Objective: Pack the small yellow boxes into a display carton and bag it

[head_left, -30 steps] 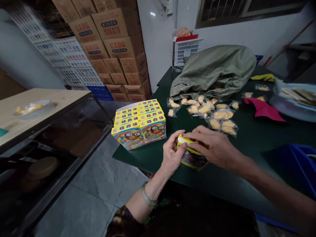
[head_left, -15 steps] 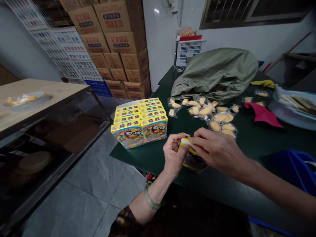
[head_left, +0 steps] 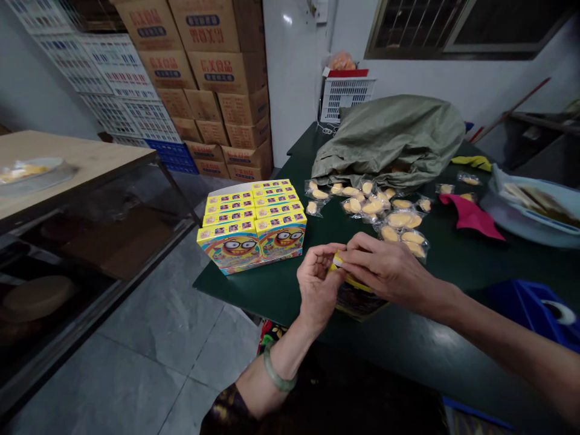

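Note:
Near the front edge of the dark green table, a small yellow-edged box (head_left: 357, 297) with dark sides sits beneath both hands. My left hand (head_left: 318, 281), with a jade bangle on its wrist, pinches the box's yellow flap from the left. From the right, the fingers of my right hand (head_left: 383, 263) close on the same flap and partly cover it. To the left stand yellow printed boxes (head_left: 254, 226) in two rows, with smiling faces in glasses on their fronts. Several wrapped yellow pieces (head_left: 371, 207) lie beyond my hands.
A grey-green cloth sack (head_left: 389, 142) lies at the back of the table (head_left: 263, 290). On the right are a pink cloth (head_left: 473, 219), a light blue basin (head_left: 530, 214) and a blue container (head_left: 530, 311). Cartons (head_left: 208, 72) are stacked beyond. A wooden table (head_left: 90, 151) stands left.
The camera view has shifted slightly. Both hands remain at the small box, and the white part at its flap shows less between the fingers.

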A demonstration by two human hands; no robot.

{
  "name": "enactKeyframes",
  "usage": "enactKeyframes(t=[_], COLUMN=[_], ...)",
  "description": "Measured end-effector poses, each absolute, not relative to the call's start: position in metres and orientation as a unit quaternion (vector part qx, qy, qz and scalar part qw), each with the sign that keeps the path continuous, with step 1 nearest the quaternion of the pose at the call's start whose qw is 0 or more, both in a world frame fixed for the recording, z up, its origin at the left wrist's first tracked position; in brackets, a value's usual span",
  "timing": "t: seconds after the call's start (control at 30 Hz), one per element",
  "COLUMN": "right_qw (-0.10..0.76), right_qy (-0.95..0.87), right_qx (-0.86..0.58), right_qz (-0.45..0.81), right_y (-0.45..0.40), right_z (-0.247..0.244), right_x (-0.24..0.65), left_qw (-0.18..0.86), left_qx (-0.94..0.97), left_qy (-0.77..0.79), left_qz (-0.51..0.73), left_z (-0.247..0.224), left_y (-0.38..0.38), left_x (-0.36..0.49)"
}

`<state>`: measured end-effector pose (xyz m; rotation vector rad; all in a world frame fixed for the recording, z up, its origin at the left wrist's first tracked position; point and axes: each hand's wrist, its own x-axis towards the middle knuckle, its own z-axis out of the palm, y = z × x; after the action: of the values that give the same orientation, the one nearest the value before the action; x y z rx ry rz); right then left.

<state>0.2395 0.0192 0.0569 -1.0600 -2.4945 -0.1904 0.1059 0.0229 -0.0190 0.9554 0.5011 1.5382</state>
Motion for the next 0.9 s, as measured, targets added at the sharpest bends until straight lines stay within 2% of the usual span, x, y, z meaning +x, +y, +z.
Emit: enactKeyframes(t=[0.53,0.63,0.77,0.9], right_qw=[0.061,0.102,0.224,0.271], right_qy=[-0.927,-0.922,-0.885,-0.860], right_qx=[-0.321,-0.343,-0.399,-0.414], right_qz=[-0.186,-0.148,-0.088,-0.124], right_y=[0.022,0.017,0.004,-0.007], right_z=[0.065,0.063,0.049,0.044], right_x=[0.244,0.245,0.245,0.239], left_qw=[0.553,0.546,0.561,0.574], left_qx=[0.426,0.426,0.426,0.442], left_qy=[0.189,0.178,0.192,0.176], left_qz=[0.691,0.699,0.683,0.667], left_z=[-0.020,-0.022,-0.023,-0.025], left_y=[0.024,0.025,0.027,0.029], left_x=[0.106,0.105,0.104,0.101])
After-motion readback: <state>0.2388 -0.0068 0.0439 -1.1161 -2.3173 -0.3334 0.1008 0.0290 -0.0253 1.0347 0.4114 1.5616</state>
